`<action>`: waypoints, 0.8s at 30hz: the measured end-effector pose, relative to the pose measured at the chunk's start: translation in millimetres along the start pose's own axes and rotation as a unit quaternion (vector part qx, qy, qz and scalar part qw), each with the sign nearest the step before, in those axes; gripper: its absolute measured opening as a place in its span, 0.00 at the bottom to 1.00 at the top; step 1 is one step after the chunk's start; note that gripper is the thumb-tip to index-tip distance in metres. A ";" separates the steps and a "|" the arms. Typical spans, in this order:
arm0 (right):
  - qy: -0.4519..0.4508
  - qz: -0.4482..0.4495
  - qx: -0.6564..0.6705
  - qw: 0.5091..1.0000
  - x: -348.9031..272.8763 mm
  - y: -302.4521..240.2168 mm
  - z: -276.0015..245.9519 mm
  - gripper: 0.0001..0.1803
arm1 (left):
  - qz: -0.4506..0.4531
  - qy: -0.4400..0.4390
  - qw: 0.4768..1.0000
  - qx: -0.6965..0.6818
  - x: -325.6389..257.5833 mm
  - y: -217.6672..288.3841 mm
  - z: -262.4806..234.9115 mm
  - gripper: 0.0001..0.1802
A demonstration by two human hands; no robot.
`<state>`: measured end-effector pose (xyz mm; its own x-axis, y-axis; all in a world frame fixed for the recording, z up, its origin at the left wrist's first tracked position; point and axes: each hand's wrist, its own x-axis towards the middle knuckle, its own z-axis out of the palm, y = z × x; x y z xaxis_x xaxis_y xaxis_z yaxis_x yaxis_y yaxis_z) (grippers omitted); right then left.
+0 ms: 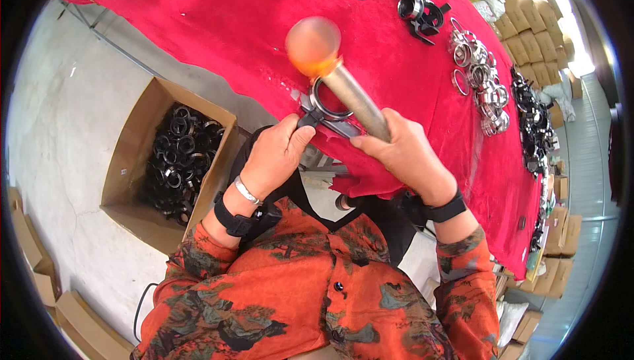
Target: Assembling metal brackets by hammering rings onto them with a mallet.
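I see my right hand point(403, 152), just right of the frame's centre, wrapped tight around the metal handle of a mallet point(343, 86) whose orange head is blurred above centre. My left hand point(274, 155), left of centre, pinches a black clamp ring point(325, 104) by its tab, fingers closed on it, holding it on the edge of the red cloth point(218, 23) that covers the table across the upper half of the frame. The mallet's handle crosses over the ring, and its head sits just above the ring; whether it touches I cannot tell. At the left of the frame, lower than the table, an open cardboard box point(132, 155) on the floor holds a heap of black rings. Along the right side of the cloth lie silver rings point(479, 72), with more black clamps point(422, 13) towards the top and a dark row further right. Stacked cartons point(535, 36) fill the upper right corner.
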<state>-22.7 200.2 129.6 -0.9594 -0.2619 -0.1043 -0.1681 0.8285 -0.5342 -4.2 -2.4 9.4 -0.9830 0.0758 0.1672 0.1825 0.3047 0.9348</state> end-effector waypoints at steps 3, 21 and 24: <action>0.002 0.069 0.075 0.995 -6.3 -20.5 -13.2 0.22 | -0.013 0.000 1.000 -0.014 -3.1 -0.7 -1.6 0.22; 0.080 0.005 0.047 0.996 -83.9 24.4 36.4 0.20 | -0.024 -0.013 0.999 -0.026 -3.9 -4.2 3.8 0.22; 0.085 0.085 0.107 0.987 -96.7 35.1 32.8 0.19 | -0.018 -0.014 0.999 -0.047 4.0 1.8 1.9 0.22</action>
<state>71.6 238.4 93.4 -0.9968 -0.0256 -0.0758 0.0336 0.7257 -0.6872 -7.8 0.2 11.2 -0.9876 0.0934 0.1262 0.1440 0.2180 0.9653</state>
